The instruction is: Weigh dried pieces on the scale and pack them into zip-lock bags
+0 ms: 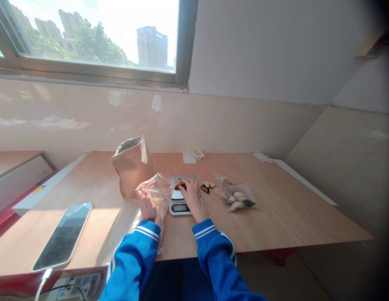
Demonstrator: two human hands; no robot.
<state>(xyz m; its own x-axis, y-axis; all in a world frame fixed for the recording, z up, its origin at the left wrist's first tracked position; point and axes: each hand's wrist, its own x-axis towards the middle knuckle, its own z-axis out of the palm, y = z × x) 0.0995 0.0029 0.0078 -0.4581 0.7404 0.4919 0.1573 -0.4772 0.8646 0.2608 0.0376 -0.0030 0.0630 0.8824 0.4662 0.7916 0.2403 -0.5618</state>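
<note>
A clear zip bag (161, 188) with a red seal line is held at its left side by my left hand (147, 203), its mouth towards the scale. My right hand (191, 194) is over the white digital scale (181, 210), its fingers closed on brown dried pieces (179, 184) above the plate. Right of the scale, a few loose dark and pale slices (207, 186) lie on the table. Beyond them rest a filled clear bag (236, 197) with pale pieces and another bag (222, 179) partly behind it.
An open brown paper bag (134, 167) stands behind my left hand. A phone (64, 236) with a white cable (44, 282) lies at the left edge of the wooden table (275, 209). Crumpled white paper (197, 154) sits near the wall, below the window.
</note>
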